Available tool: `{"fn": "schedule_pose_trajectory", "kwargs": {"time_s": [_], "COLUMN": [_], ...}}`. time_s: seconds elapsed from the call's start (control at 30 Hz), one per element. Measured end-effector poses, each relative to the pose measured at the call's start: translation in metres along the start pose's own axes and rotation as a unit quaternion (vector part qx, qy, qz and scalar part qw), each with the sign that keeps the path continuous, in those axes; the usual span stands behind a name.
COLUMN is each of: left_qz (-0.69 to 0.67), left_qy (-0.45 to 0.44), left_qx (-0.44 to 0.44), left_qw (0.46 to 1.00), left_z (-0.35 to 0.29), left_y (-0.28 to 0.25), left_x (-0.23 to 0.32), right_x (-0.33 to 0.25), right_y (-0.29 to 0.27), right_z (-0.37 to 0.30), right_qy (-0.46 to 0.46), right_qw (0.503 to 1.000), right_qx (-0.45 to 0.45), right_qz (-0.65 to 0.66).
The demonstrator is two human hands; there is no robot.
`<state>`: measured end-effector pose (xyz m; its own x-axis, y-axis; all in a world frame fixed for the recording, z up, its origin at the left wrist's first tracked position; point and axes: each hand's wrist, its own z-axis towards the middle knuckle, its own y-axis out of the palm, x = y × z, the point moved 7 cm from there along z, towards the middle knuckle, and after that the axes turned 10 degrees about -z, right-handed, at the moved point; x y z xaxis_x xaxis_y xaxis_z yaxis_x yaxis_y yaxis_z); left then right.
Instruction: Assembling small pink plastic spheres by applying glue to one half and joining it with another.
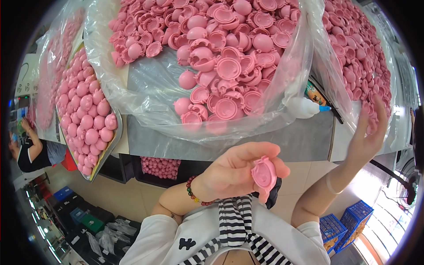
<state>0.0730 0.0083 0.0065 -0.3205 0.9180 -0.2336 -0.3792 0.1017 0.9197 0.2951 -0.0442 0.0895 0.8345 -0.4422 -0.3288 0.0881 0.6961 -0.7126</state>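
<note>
In front of my chest, my left hand (229, 170) is closed around a small pink plastic half-shell (264, 173), its hollow side and small tabs showing. My right hand (371, 128) reaches out to the near edge of the right-hand heap of pink half-shells (353, 57). Its fingers are stretched and apart, with pink pieces showing between and behind them; whether it touches one I cannot make out. A large heap of the same half-shells (227, 68), some cup side up and some dome side up, lies on clear plastic sheeting across the table.
A white squeeze bottle (302, 108) with a blue tip lies between the heaps, beside a dark stick-like tool (327, 99). At left stands a tray (115, 137) of round pink balls. Under the table is a black crate (145, 176); blue crates (355, 218) stand on the floor at right.
</note>
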Motion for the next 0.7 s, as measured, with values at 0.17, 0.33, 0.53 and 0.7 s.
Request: {"fn": "schedule_pose_trajectory", "kwargs": {"time_s": [0.17, 0.33, 0.53, 0.7], "left_qz": [-0.018, -0.053, -0.094, 0.226], "left_qy": [-0.012, -0.018, -0.01, 0.027], "left_qx": [0.025, 0.038, 0.053, 0.18], "left_qw": [0.999, 0.998, 0.994, 0.957], "left_z": [-0.004, -0.004, -0.006, 0.001], "left_y": [-0.004, -0.006, -0.008, 0.003], "left_x": [0.0, -0.001, -0.001, 0.01], "right_x": [0.047, 0.041, 0.05, 0.016], "right_y": [0.049, 0.038, 0.025, 0.005], "right_z": [0.017, 0.02, 0.016, -0.012], "right_qy": [-0.171, -0.113, 0.015, -0.009], "right_qw": [0.926, 0.967, 0.991, 0.984], "right_qx": [-0.106, -0.15, -0.092, -0.057], "right_qz": [-0.32, -0.171, -0.1, 0.17]}}
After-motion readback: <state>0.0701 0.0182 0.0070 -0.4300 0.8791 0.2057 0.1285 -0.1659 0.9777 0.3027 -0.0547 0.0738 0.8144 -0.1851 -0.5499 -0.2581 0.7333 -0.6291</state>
